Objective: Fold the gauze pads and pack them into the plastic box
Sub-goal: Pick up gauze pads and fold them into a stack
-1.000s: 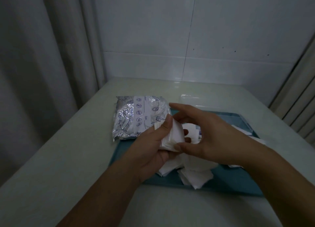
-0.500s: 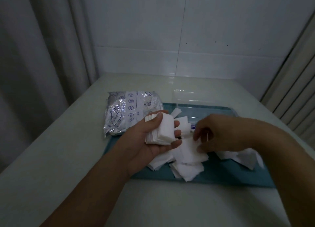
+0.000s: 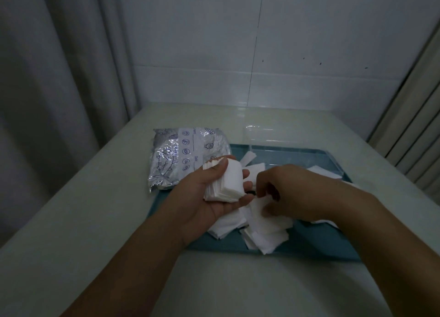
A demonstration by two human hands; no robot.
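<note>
My left hand (image 3: 209, 197) holds a stack of folded white gauze pads (image 3: 226, 185) in its palm, thumb pressed on top. Just to its right, my right hand (image 3: 290, 190) is curled over loose gauze pads (image 3: 266, 231) that lie on the blue tray (image 3: 309, 247), its fingertips pinching the edge of one pad. More loose pads (image 3: 323, 171) show beyond my right wrist. The clear plastic box (image 3: 269, 135) stands at the tray's far edge, its inside hard to make out.
A silver printed foil pouch (image 3: 181, 157) lies on the tray's left corner and the pale table (image 3: 95, 221). A grey curtain (image 3: 47, 78) hangs at the left, a white tiled wall stands behind, and blinds (image 3: 416, 126) are at the right.
My right hand left the stack, dropped to the loose pads on the tray and now pinches one. My left hand kept hold of the stack.
</note>
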